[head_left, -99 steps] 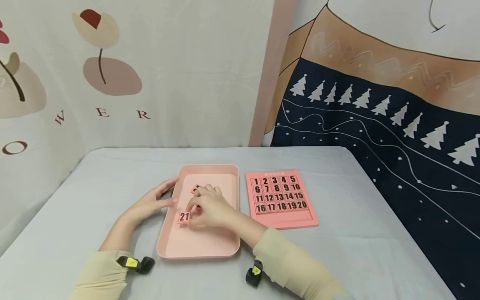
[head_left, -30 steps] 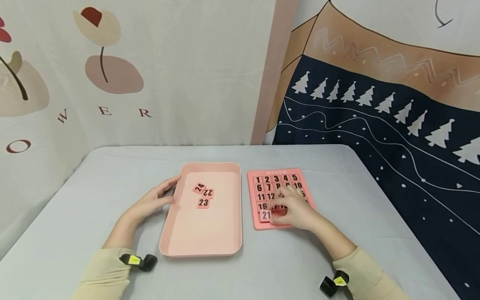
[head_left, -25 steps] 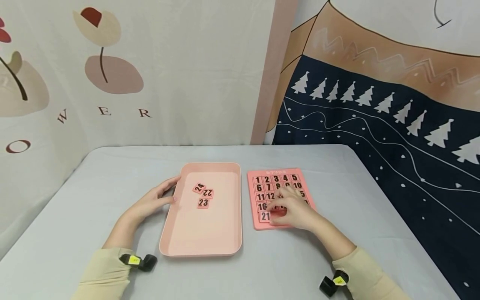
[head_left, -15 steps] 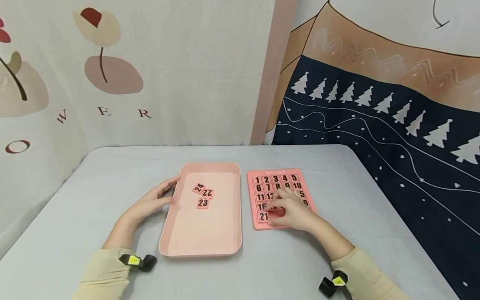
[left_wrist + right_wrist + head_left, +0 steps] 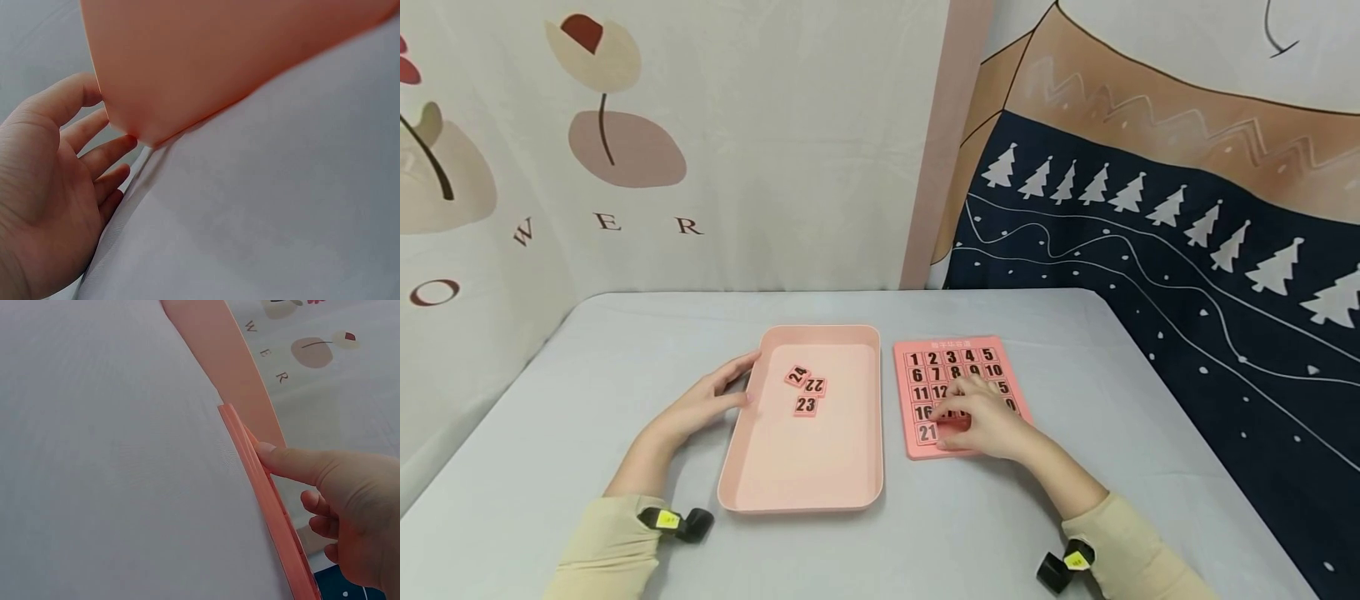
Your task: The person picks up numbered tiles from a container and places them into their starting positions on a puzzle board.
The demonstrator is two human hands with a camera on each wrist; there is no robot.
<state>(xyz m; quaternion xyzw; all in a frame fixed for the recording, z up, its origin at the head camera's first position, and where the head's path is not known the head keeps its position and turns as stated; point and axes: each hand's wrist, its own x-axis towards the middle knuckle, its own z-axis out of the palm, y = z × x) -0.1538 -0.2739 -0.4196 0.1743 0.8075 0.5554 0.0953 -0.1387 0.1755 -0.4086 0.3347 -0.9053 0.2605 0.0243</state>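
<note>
In the head view, my left hand [image 5: 700, 408] rests against the left side of the pink tray [image 5: 801, 483], its fingers fairly straight and touching the outer wall. Inside the tray lie number tiles: 24 [image 5: 797, 376], an upside-down 22 [image 5: 815, 386] and 23 [image 5: 806, 406]. To the right is a pink number board [image 5: 917, 450] with rows of tiles. My right hand [image 5: 988, 421] is over it, thumb and index finger pinching the edges of tile 21 [image 5: 927, 433], which sits flat in the bottom-left corner. That hand covers several middle tiles.
A pale cloth covers the table [image 5: 962, 533]. Behind it hang a cream curtain [image 5: 790, 167] with flower prints and a dark cloth [image 5: 1150, 275] with white trees. A narrow gap separates tray and board.
My right hand has carried tile 21 from the tray rightward to the board, where it has come down flat and slid slightly left into the corner. My left hand has stayed at the tray.
</note>
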